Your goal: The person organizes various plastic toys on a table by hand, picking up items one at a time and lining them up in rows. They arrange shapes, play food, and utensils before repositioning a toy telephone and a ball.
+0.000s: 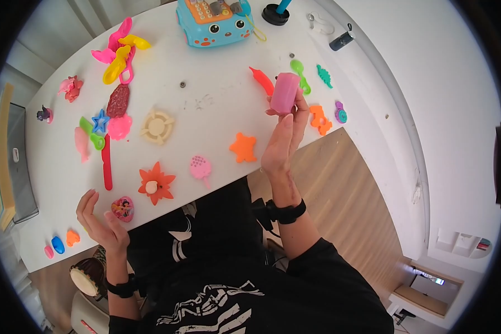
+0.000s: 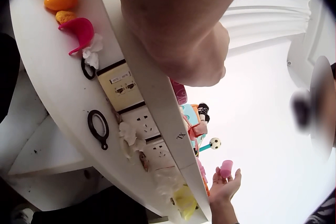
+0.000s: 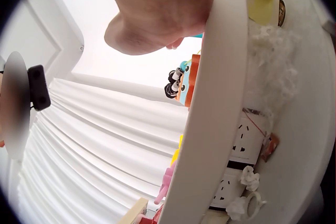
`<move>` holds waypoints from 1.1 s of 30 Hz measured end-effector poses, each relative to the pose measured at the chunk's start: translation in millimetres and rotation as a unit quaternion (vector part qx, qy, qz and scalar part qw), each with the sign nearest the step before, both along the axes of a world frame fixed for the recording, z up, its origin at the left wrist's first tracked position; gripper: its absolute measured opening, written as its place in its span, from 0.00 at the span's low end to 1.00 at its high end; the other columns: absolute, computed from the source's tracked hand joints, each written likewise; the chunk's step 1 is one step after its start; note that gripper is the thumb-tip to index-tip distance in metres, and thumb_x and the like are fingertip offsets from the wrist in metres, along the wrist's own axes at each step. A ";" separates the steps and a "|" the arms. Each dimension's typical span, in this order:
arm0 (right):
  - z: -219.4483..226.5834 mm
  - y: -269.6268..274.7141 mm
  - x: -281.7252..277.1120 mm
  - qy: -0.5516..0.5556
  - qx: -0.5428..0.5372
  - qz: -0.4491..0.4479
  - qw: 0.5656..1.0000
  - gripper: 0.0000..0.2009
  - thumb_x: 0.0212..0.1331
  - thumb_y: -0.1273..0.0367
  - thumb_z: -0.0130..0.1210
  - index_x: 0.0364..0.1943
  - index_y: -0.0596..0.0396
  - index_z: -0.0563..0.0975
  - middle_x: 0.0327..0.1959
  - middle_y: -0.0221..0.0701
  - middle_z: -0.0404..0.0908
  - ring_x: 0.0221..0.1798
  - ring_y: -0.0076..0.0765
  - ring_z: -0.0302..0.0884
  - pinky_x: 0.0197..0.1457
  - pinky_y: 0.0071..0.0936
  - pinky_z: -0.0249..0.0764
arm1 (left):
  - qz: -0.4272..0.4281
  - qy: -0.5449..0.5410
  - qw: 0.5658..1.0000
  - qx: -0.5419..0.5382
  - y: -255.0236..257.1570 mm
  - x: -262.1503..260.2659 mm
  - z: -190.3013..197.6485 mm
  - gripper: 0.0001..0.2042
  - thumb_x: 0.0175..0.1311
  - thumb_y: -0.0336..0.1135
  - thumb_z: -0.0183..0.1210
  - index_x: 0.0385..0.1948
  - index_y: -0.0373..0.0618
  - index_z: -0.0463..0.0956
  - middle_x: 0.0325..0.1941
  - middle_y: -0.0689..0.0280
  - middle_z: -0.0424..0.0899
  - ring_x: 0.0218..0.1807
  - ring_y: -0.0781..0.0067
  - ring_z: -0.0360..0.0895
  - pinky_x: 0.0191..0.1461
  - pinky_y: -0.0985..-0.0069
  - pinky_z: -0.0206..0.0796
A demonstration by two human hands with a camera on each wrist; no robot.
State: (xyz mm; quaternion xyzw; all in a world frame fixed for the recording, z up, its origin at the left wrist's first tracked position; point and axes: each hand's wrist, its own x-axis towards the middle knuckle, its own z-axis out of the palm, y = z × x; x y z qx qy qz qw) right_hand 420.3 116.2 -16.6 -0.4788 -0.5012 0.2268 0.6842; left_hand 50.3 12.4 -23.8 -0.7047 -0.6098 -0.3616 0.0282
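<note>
My right hand [image 1: 284,139] holds a pink cylinder [image 1: 285,93] in its fingers above the table's right part; in the left wrist view this pink cylinder [image 2: 226,168] tops the raised fingers. Behind it lie a red-orange chili pepper toy [image 1: 261,80] and a green spoon [image 1: 299,75]. At the front left edge my left hand [image 1: 103,225] has nothing in its relaxed fingers. Right beside its thumb is a pink heart-shaped piece [image 1: 122,209] with a printed picture. An orange leaf-edged toy [image 1: 157,183] with a pale knob lies just farther right.
A blue toy phone [image 1: 214,25] stands at the back. Pink and yellow scoops [image 1: 122,50], a cream ring [image 1: 157,126], a red toy knife [image 1: 107,164] and an orange star [image 1: 243,147] lie about the white table [image 1: 206,111]. Sockets [image 2: 147,121] show under the tabletop.
</note>
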 end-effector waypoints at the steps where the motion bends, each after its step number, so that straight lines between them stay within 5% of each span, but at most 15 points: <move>1: 0.6 -0.5 0.0 -0.003 -0.001 0.004 1.000 0.30 0.78 0.54 0.40 0.74 0.61 0.57 0.69 0.42 0.68 0.62 0.35 0.75 0.60 0.35 0.70 | 0.004 0.006 1.000 -0.002 -0.1 0.2 0.5 0.18 0.74 0.37 0.49 0.55 0.30 0.74 0.59 0.46 0.77 0.62 0.47 0.74 0.68 0.57 0.64; 33: 7.1 -2.4 -4.5 -0.021 0.001 0.003 1.000 0.25 0.78 0.63 0.42 0.72 0.62 0.60 0.66 0.40 0.69 0.61 0.33 0.74 0.59 0.34 0.71 | 0.017 0.029 0.999 0.002 0.9 2.2 2.3 0.17 0.72 0.36 0.52 0.57 0.35 0.74 0.60 0.51 0.79 0.61 0.51 0.74 0.66 0.60 0.59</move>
